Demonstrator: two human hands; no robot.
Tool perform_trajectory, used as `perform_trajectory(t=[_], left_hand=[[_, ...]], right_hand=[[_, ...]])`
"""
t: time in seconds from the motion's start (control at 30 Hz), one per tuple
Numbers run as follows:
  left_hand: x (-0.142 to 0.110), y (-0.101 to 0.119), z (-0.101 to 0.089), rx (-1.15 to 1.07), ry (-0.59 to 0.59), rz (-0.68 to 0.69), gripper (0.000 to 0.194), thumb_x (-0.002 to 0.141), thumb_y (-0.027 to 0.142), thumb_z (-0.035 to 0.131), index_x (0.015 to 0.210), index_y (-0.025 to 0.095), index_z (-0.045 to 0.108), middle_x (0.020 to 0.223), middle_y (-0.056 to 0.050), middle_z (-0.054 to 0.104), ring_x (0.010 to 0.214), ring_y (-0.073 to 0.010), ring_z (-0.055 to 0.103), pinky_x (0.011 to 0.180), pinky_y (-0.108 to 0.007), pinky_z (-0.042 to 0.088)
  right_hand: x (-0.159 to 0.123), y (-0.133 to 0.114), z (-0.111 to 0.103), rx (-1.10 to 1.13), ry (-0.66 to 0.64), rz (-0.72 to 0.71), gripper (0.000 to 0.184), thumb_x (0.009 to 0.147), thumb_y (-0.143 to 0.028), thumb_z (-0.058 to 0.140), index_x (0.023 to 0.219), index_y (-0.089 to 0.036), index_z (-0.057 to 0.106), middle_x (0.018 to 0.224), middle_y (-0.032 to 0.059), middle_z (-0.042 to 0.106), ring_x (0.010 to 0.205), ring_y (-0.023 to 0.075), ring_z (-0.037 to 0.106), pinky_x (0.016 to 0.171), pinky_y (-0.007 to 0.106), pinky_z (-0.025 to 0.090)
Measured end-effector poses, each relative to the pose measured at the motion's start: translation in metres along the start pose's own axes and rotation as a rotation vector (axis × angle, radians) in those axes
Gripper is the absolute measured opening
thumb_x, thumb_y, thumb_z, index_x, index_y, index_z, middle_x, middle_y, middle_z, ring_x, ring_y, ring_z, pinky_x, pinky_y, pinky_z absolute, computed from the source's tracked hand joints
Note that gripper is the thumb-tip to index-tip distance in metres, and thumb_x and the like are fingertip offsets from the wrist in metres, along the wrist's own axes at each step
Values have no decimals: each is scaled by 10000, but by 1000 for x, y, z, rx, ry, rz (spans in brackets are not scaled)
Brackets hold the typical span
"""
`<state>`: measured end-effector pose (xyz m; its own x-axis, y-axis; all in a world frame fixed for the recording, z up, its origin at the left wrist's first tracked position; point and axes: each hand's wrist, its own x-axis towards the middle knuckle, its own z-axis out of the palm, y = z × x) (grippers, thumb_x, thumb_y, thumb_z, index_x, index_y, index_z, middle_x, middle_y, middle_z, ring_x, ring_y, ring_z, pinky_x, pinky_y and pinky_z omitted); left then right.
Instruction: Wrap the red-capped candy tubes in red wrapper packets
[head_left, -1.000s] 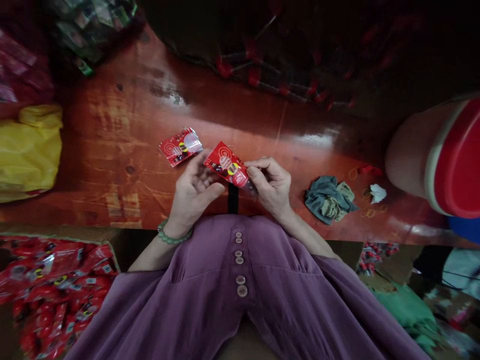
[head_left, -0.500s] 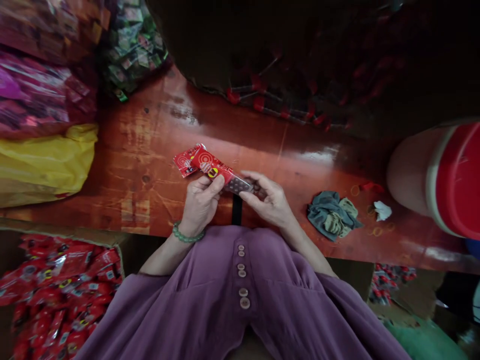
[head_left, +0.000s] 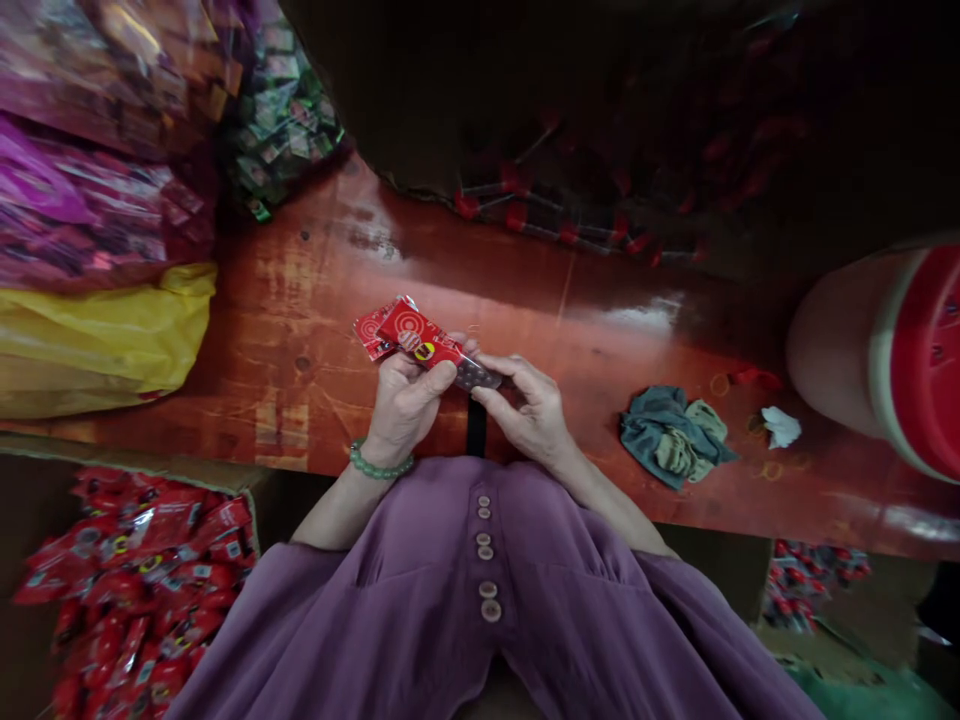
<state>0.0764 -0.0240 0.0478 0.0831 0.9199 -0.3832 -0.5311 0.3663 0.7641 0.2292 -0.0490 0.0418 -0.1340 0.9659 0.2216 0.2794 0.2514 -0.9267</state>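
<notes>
Glossy red-brown wooden surface [head_left: 525, 300], worn in paler patches.
Just right of the crumpled grey-green cloth [head_left: 671, 440] lie rubber bands [head_left: 720, 385], a red scrap [head_left: 754, 377] and a white scrap [head_left: 781, 428]; farther right of it sits a red-lidded tub [head_left: 840, 340]; well to its left, a yellow bag [head_left: 112, 350] and a pink bag of packets [head_left: 90, 220].

Left lane was passable: bare desk [head_left: 262, 310] between the yellow bag [head_left: 142, 335] and the held red packet [head_left: 409, 328]. Another strip separated packet from dark container [head_left: 397, 110], which blocked the far side. Rightward, crumpled cloth [head_left: 652, 425], then red-lidded tub [head_left: 840, 350], obstructed.
</notes>
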Motion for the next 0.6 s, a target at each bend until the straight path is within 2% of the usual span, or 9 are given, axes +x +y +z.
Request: perform_trajectory(t=[0.07,0.13,0.2,0.3,0.37,0.5,0.6], left_hand=[[1,-1,1,0,-27,-10,308,654,419,864,843,197,767,881,-51,776,886,-206,732,913,-348,568],[2,-2,0,15,-66,2,286,660,411,859,827,196,770,915,-60,780,894,-211,732,902,-348,576],[4,-2,-2,61,-99,19,284,667,398,855,846,193,774,959,-68,782,903,-219,733,881,-349,586],[8,0,-4,170,-111,1,268,704,374,835,875,177,773,987,-84,783,903,-229,736,852,-355,597],[10,1,-5,179,-114,-4,275,713,376,831,889,172,773,1007,-93,780,926,-239,738,876,-369,594],[12,2,-2,22,-75,55,383,679,434,849,975,204,771,1082,-83,765,966,-236,737,922,-377,584],[14,-2,-1,-50,-15,75,320,668,438,857,885,217,778,953,-49,779,876,-198,742,873,-342,596]], right_hand=[[0,1,1,-49,21,-87,337,886,-135,664,1210,-227,655,1040,63,747,901,152,702,807,309,603],[-2,2,2,-37,51,-101,326,883,-139,666,1196,-231,666,1029,65,747,905,160,702,811,322,610],[-5,4,3,78,50,29,277,892,-219,677,1169,-233,673,1015,54,742,882,159,710,796,328,622],[-7,8,6,383,-40,327,303,889,-382,683,1154,-238,658,996,25,732,775,132,719,733,316,646],[-6,9,9,495,-52,417,335,870,-432,693,1146,-246,655,1029,17,724,780,124,718,739,312,653],[0,8,15,352,28,338,309,880,-397,683,1151,-249,671,1079,33,702,909,149,699,794,324,644],[4,9,16,166,44,177,264,901,-289,667,1161,-244,675,1025,35,716,881,150,689,789,332,628]])
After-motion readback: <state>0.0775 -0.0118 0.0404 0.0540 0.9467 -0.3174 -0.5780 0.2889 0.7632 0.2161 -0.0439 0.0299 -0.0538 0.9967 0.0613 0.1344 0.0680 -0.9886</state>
